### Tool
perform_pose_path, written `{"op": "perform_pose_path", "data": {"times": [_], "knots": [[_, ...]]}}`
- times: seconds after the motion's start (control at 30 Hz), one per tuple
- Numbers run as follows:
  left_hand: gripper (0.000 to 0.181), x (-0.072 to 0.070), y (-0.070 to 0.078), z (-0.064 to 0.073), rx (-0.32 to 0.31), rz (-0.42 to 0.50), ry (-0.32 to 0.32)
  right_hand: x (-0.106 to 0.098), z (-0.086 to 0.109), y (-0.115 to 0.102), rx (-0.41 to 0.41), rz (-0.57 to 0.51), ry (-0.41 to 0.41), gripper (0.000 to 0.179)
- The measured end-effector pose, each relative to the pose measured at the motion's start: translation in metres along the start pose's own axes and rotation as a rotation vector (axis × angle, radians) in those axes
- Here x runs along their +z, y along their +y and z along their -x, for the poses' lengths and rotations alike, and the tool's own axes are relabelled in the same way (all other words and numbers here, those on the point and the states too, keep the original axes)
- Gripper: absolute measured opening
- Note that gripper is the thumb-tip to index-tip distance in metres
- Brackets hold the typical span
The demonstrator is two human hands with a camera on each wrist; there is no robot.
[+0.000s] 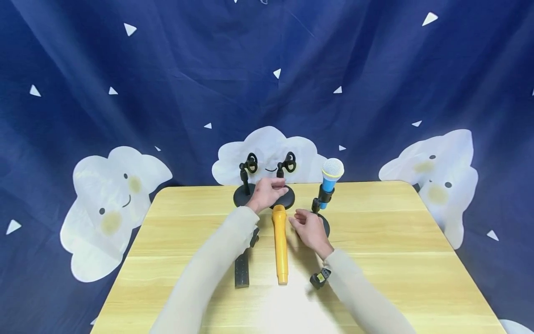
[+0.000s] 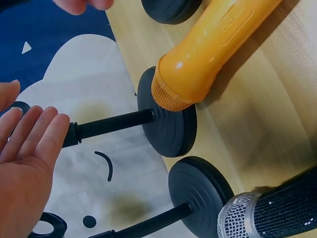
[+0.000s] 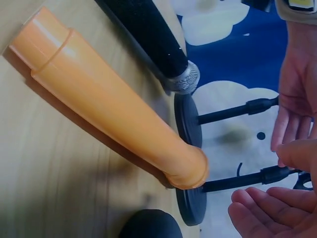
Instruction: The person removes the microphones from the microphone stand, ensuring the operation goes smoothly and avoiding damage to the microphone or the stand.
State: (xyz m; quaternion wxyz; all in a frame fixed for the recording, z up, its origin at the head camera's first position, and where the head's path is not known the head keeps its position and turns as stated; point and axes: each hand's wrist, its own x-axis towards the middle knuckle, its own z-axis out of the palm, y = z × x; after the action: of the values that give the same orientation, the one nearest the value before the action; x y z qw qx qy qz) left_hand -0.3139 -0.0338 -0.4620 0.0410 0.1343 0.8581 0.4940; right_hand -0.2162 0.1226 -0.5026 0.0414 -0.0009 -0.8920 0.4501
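My left hand (image 1: pixel 267 194) is beside the upright of the middle black microphone stand (image 1: pixel 288 199), its fingers fairly straight. In the left wrist view those fingers reach the top of the stand's pole (image 2: pixel 116 124); I cannot tell whether they touch it. My right hand (image 1: pixel 310 228) hovers between an orange microphone (image 1: pixel 281 246) and the right-hand stand (image 1: pixel 324 226), fingers loosely bent and holding nothing. The orange microphone lies on the table, its head by the middle stand's base. A blue microphone (image 1: pixel 328 184) with a white head sits tilted in the right stand's clip.
Another black stand (image 1: pixel 241 197) with a bare clip is at the back left. Partly hidden under my left forearm lies a black sparkly microphone (image 1: pixel 241 271) with a silver head. The wooden table (image 1: pixel 375 287) ends at a blue curtain (image 1: pixel 187 69) with printed clouds.
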Motion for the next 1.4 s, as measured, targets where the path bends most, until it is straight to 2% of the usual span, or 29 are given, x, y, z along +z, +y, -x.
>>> {"op": "perform_pose_path", "data": {"times": [0.2, 0.4, 0.67, 1.1, 1.4], "knots": [[0.034, 0.004, 0.001, 0.004, 0.014, 0.027, -0.008, -0.007, 0.001, 0.001, -0.033, -0.028, 0.003, 0.036], [0.034, 0.008, 0.005, 0.008, 0.02, 0.052, -0.024, -0.016, 0.002, 0.003, -0.079, -0.101, 0.027, 0.028], [0.033, 0.012, 0.01, 0.013, 0.018, 0.061, -0.034, -0.033, 0.005, 0.005, -0.055, -0.148, 0.077, 0.025], [0.032, 0.019, 0.013, 0.016, 0.062, 0.089, -0.048, -0.062, 0.0, 0.003, -0.084, -0.163, 0.164, 0.022], [0.034, 0.03, 0.021, 0.021, 0.1, 0.073, -0.08, -0.083, -0.004, 0.004, -0.06, -0.123, 0.247, 0.027]]}}
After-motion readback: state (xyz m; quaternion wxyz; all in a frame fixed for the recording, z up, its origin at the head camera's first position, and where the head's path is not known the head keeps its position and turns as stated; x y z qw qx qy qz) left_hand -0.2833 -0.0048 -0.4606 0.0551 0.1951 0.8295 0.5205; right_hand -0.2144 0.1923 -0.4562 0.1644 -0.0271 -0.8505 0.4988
